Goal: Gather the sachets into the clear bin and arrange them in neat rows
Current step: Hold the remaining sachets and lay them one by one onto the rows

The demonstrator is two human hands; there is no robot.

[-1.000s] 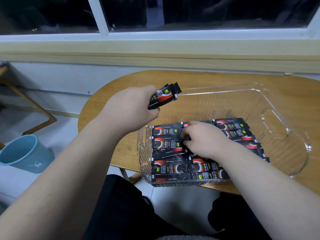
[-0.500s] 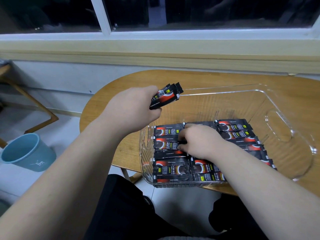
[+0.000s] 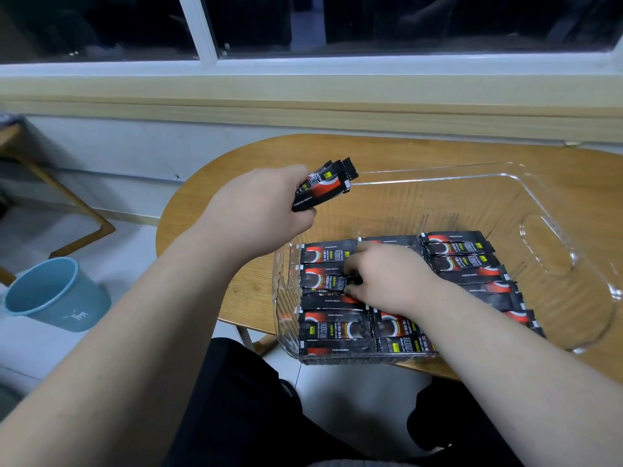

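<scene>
1. A dark window [image 3: 404,25] with a white frame runs above a pale wall [image 3: 135,146]. Below it a rounded wooden desk [image 3: 209,203] stands on a light floor [image 3: 111,237].
2. The clear bin [image 3: 556,210] sits on the desk, its near-left corner jutting past the desk's edge (a handle cut-out shows in its right wall).
3. A blue bucket [image 3: 50,294] stands on the floor, left of the desk and well apart from it.
4. Black-and-red sachets [image 3: 333,328] lie flat in the near part of the bin, in three columns of overlapping rows.
5. The left hand [image 3: 256,207] hovers by the bin's far-left corner, fingers curled round a bundle of sachets [image 3: 323,188] whose ends stick out up and to the right.
6. The right hand [image 3: 387,278] is down inside the bin, resting on the rows. Its thumb and fingertips pinch the end of one sachet [image 3: 323,281] in the left column's second row.
</scene>
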